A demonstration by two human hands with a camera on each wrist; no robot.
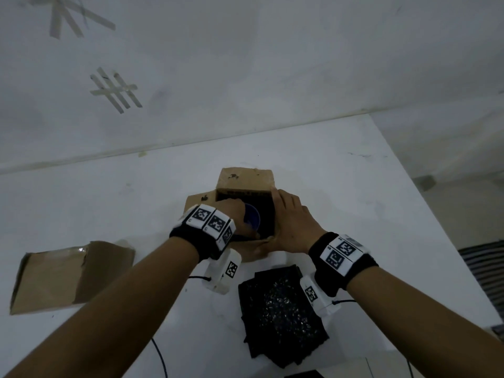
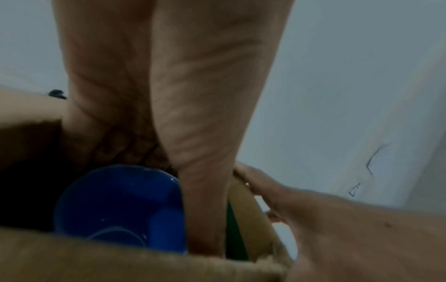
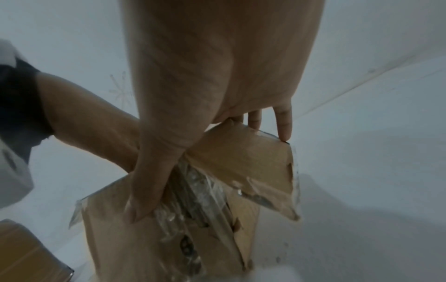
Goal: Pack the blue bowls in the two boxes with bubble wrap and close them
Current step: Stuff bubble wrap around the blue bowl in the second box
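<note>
The bowl inside the open box is deep blue, glossy in the left wrist view, and the box is plain brown cardboard with a dark interior and a few black marks on its flaps. A second, flattened box is the same brown. The bubble wrap is black with glinting specks. The table is white. Both wrists carry black bands with white tags printed in black square patterns. Pale tape strips cross the grey-white wall.
</note>
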